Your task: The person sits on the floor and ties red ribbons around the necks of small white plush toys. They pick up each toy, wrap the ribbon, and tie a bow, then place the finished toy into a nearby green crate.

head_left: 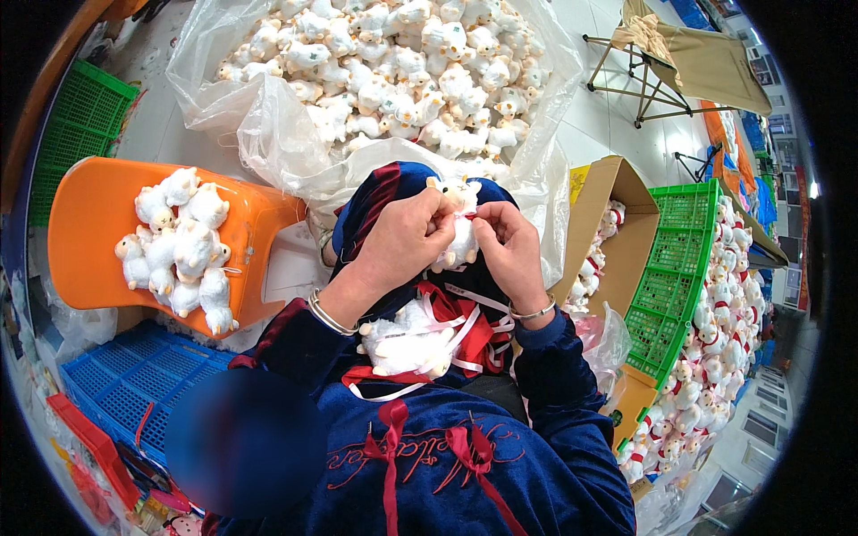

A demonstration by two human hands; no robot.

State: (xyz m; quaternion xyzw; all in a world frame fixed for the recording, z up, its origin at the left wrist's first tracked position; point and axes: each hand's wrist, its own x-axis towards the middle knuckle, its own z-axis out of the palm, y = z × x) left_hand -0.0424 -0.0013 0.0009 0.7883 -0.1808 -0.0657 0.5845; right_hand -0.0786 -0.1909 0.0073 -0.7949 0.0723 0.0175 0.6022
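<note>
- A green crate [76,121] at the far left is cut by the dark rim, so only its slatted corner shows.
- An orange plastic stool [85,223] carries a heap of small white plush toys [179,246]; the pile covers most of the seat.
- Below it a blue crate [134,380] lies partly under the person's blurred shoulder, its contents hard to read.
- The left hand [402,241] is closed on the upper body of a white plush toy [461,237], fingertips pinched near its neck.
- That toy sits upright above the lap, between both hands, its head peeking over the fingers and its legs showing beneath; the middle is hidden.
- A red ribbon [465,215] at the neck is barely visible, too small to tell how it is tied.
- The right hand [514,246] presses the toy's other side, fingers curled at the neck, touching the left hand's fingertips.
- Another plush toy [407,348] lies on the lap among loose red and white ribbons [469,326].
- Behind, a clear plastic bag [268,125] holds many more toys [402,62].
- On the right, a cardboard box [608,214] and green basket [684,268] hide part of a long pile of finished toys [715,357], which runs off into the rim.
</note>
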